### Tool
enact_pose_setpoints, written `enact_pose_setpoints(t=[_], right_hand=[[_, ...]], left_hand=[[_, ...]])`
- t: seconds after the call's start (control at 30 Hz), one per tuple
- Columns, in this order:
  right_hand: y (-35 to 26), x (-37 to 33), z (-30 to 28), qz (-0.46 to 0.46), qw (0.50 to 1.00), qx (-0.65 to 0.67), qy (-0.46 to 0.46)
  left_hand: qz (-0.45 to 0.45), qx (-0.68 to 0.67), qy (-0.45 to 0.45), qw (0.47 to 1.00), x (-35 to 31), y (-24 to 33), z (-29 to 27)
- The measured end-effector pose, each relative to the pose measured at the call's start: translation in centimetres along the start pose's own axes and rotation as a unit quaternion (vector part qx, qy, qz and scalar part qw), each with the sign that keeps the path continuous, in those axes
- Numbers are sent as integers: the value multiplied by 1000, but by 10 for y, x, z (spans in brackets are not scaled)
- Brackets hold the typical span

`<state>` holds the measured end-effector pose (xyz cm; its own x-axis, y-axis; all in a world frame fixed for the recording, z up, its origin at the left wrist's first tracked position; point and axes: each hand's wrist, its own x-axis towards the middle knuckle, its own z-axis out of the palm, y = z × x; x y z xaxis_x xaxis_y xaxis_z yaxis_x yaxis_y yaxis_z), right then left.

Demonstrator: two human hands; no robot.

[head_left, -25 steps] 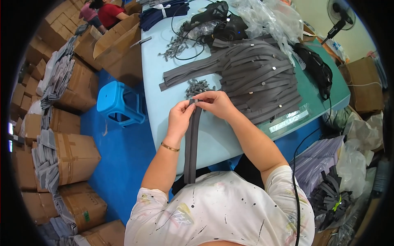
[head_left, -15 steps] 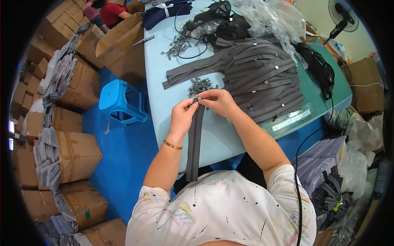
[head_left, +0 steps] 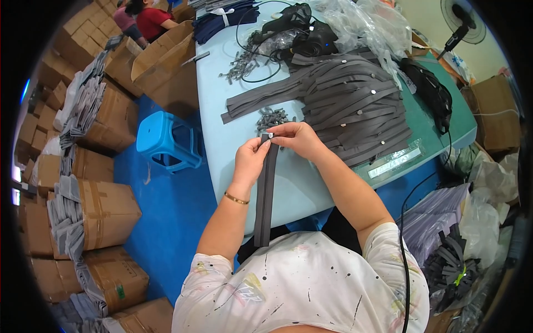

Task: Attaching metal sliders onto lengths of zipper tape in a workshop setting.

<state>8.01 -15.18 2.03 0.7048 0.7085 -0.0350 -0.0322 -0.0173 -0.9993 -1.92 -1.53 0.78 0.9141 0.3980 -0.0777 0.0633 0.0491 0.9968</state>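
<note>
My left hand (head_left: 251,158) is closed on the upper end of a long dark grey zipper (head_left: 266,194), which hangs down over the table's near edge toward my lap. At that same end, my right hand (head_left: 297,139) pinches a small pale, shiny piece (head_left: 271,135) that looks like a zipper slider. Both sets of fingertips nearly meet there. Just beyond them lies a heap of small grey zipper pulls (head_left: 271,118). To the right, a large pile of dark grey zippers (head_left: 350,105) carries several similar pale pieces.
The light blue table (head_left: 222,152) has a ruler (head_left: 395,159) at its right, plus black bags (head_left: 308,33) and clear plastic (head_left: 366,22) at the back. A blue stool (head_left: 166,141) stands left, near stacked cartons (head_left: 108,211). Two people work at the far left.
The pale piece at the zipper's end shows more plainly between my fingers. My hands have barely moved; the whole view has shifted slightly.
</note>
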Motion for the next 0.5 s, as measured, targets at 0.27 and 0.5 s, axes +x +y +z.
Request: enact_pose_setpoints(t=[0.27,0.5], right_hand=[[-3,-2,-1,2,1000,-29,3],[-2,-1,-4,6,997,-75,26]], left_hand=[[-22,31,-38,999,1,-3,-4],[-44,-17,-53,997,-2,3,1]])
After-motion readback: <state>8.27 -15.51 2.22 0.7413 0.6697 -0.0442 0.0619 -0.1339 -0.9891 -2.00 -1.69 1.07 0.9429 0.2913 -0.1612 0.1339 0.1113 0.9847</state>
